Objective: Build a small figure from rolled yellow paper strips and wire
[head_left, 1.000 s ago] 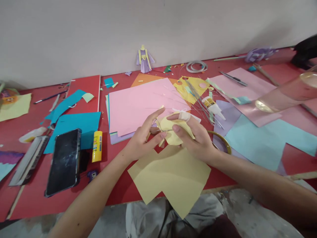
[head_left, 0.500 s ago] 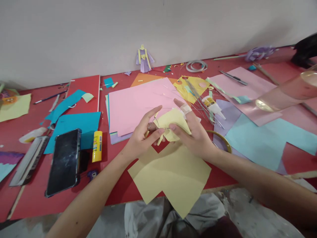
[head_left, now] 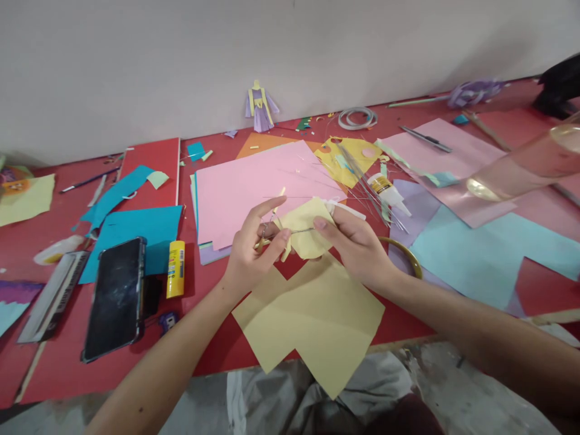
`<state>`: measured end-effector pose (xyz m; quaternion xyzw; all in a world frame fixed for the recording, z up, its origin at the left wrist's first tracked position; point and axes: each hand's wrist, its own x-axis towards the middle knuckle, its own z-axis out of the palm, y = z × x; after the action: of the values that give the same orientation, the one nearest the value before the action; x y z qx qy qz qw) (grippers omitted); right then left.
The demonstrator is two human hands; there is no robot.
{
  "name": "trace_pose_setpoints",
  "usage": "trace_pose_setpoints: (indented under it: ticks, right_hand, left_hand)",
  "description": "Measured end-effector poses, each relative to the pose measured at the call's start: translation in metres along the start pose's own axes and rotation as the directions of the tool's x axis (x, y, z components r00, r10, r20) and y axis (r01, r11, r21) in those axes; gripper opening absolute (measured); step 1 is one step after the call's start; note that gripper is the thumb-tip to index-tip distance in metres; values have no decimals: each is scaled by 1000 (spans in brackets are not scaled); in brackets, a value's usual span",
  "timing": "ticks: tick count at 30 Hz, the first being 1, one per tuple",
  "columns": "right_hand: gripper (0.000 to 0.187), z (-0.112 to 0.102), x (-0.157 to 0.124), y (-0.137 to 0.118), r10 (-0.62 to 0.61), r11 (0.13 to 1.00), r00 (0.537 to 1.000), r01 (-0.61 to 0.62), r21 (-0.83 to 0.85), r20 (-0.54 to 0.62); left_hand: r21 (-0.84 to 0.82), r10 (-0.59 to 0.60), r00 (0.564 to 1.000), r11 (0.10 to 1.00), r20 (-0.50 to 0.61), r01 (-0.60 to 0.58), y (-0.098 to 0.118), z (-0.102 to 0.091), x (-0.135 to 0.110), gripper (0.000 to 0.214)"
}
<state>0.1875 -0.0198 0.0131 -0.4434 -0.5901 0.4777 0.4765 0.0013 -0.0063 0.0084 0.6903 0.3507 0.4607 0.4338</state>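
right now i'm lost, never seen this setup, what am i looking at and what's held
No machine here: these are a person's left hand and right hand, filmed by one camera worn on the head, looking forward and down. The right hand holds a small pale yellow paper; the left hand is at its other edge. A thin dark line between the thumbs is too fine to name. Below, a pale yellow sheet lies on the red table, among pink sheets, a yellow glue stick, a phone and a white bottle. A paper figure stands by the wall.
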Motion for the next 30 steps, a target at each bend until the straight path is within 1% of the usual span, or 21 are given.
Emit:
trace_pose_setpoints:
  ticks: [1, 5, 8, 11, 14, 18, 22, 27, 30]
  right_hand:
    - [28, 0, 0, -1, 8, 1000, 1000, -8, 8, 4]
    - [26, 3, 0, -5, 94, 986, 991, -106, 129, 99]
    - [29, 3, 1, -6, 134, 979, 981, -153, 136, 137]
    - [30, 3, 2, -4, 149, 979, 972, -170, 111, 180]
    - [31, 2, 2, -1, 147, 982, 968, -168, 90, 204]
    - [33, 3, 2, 2, 144, 986, 970, -156, 51, 195]
    - [32, 2, 3, 6, 96, 995, 988, -92, -43, 117]
    - [28, 1, 2, 6, 101, 994, 990, -95, -54, 102]
    - [28, 1, 2, 5, 85, 996, 992, -81, -48, 97]
  left_hand:
    - [-5, -5, 1000, 1000, -9, 5, 0, 0, 0, 40]
    - [-32, 2, 998, 999, -67, -4, 0, 1, 0, 34]
    - [-12, 28, 994, 999, -101, -30, 0, 0, 1, 31]
    - [14, 21, 995, 1000, -96, -20, 0, -2, 2, 32]
    - [35, 0, 998, 999, -57, 2, -2, -3, 3, 28]
    - [18, -18, 1000, 1000, 19, 18, -2, -3, 4, 23]
    - [12, -17, 996, 1000, 89, 16, 0, -3, 5, 20]
    - [-30, -36, 994, 999, 99, 40, 3, -2, 4, 18]
    - [-4, -61, 994, 998, 89, 61, 2, -2, 4, 17]
